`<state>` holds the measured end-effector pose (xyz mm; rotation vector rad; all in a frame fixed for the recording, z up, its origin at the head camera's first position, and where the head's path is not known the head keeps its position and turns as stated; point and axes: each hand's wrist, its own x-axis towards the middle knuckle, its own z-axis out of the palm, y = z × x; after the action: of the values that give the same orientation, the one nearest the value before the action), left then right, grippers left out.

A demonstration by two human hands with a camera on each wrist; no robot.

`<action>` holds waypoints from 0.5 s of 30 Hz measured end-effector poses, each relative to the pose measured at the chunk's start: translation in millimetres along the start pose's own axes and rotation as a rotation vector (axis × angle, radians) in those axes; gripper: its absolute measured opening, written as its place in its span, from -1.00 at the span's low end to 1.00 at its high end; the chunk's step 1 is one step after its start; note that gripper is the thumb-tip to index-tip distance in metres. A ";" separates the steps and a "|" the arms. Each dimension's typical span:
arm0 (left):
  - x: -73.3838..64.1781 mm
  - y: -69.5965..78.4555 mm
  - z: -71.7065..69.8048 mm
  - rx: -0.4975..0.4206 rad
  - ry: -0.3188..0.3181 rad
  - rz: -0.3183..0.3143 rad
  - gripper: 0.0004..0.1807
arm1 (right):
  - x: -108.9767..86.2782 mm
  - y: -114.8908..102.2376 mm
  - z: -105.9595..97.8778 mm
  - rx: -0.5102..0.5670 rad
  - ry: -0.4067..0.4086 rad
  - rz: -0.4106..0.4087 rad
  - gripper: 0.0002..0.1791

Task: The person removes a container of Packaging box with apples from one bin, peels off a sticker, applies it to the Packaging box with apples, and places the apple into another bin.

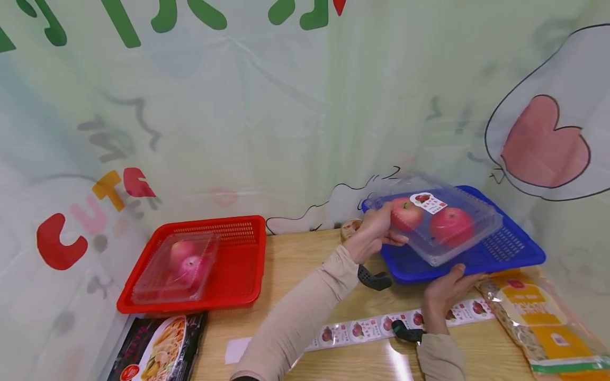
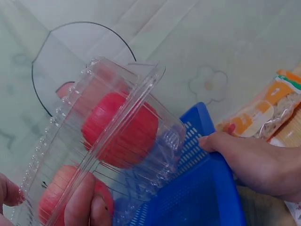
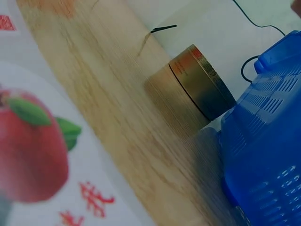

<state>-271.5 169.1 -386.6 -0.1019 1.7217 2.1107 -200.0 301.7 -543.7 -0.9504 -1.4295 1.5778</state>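
Note:
My left hand (image 1: 374, 233) grips the left end of a clear plastic clamshell box (image 1: 436, 257) with two red apples inside. A white label (image 1: 429, 203) printed with an apple sits on its lid. The box is tilted over a blue plastic basket (image 1: 517, 248). At the basket's front rim, my right hand (image 1: 445, 293) holds on with the thumb at the edge, as the left wrist view shows; its other fingers are partly hidden by the basket. The right wrist view shows the basket's slotted side (image 3: 277, 103) but not the hand's grip.
A red basket (image 1: 257, 264) at left holds another clear box of apples (image 1: 176, 270). A strip of apple labels (image 1: 357, 332) lies across the wooden table. Around it are a black food packet (image 1: 159, 346), an orange-and-clear bag (image 1: 538, 317) and a round tin (image 3: 202, 84).

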 end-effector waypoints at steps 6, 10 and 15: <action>21.8 -7.6 25.8 -0.016 0.038 -0.001 -0.69 | -1.5 0.6 0.2 0.000 0.003 -0.022 -0.21; 36.7 -11.6 41.7 -0.007 0.050 -0.022 -0.63 | -4.9 0.6 -1.1 0.002 0.024 -0.083 -0.22; 55.1 -20.3 54.7 -0.007 0.049 -0.025 -0.63 | -8.7 1.4 -1.2 0.055 0.043 -0.190 -0.26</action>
<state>-303.5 238.9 -409.6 -0.1774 1.7321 2.1123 -195.4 294.2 -545.0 -0.7879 -1.3959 1.4409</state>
